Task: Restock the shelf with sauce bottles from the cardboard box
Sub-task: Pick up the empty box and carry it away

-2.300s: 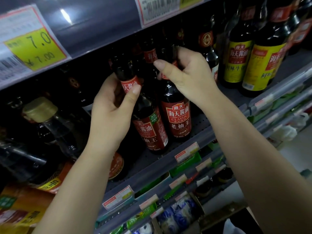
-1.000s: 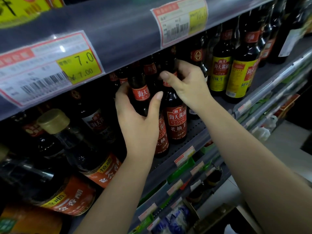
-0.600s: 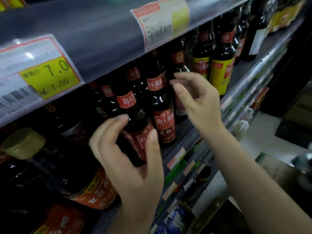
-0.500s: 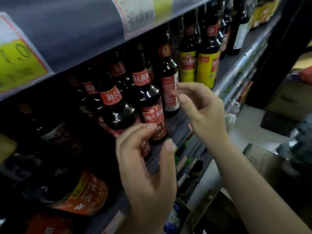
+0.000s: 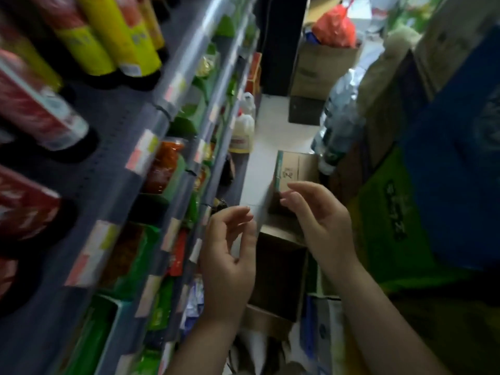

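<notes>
My left hand (image 5: 230,250) and my right hand (image 5: 322,220) hang empty in the aisle, fingers apart and slightly curled. Below and between them an open cardboard box (image 5: 278,269) stands on the floor; its dark inside does not show its contents. A flap of it (image 5: 292,171) rises behind my right hand. At the far left the grey shelf (image 5: 116,136) carries dark sauce bottles with red labels (image 5: 40,115) and yellow labels (image 5: 105,36), all blurred by motion.
Lower shelf rows (image 5: 189,169) with green and red packets run down the left. A white jug (image 5: 243,125) stands on the floor. Stacked boxes (image 5: 322,69) with an orange bag (image 5: 335,28) block the aisle end. Blue and green packaging (image 5: 438,185) fills the right side.
Both hands let go of the red-label bottles on the shelf and drew back and down. The view swung right and downward from the shelf to the floor and the box.
</notes>
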A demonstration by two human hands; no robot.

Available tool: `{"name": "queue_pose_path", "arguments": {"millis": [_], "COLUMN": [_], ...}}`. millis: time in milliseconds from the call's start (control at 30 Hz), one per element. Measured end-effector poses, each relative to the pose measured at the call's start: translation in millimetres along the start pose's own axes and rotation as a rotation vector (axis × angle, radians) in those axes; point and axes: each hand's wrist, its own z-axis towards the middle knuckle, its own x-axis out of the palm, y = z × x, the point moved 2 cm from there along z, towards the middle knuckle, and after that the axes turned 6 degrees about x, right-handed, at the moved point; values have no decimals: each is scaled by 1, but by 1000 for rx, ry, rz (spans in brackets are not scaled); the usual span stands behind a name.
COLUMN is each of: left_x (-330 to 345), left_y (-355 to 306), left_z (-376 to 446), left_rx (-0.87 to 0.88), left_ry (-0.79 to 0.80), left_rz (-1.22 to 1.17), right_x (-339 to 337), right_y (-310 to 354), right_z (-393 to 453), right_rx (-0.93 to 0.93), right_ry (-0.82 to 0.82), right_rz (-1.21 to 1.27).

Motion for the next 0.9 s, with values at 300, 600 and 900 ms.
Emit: {"name": "queue_pose_path", "arguments": {"millis": [300,600,900], "left_x": [68,88,100], "left_y": [128,338,503], "left_z": [-8,-51,-85], "left_rx": [-149,-434,-434], "left_ry": [235,409,660], "left_rz": [80,304,645], "right_x": [-41,-12,10], "right_y": [-162,-362,-534], "right_z": [-23,-66,-96], "right_rx": [403,786,876], "right_ry": [-125,-253,-145], "right_rz": [-128,-111,-457]}}
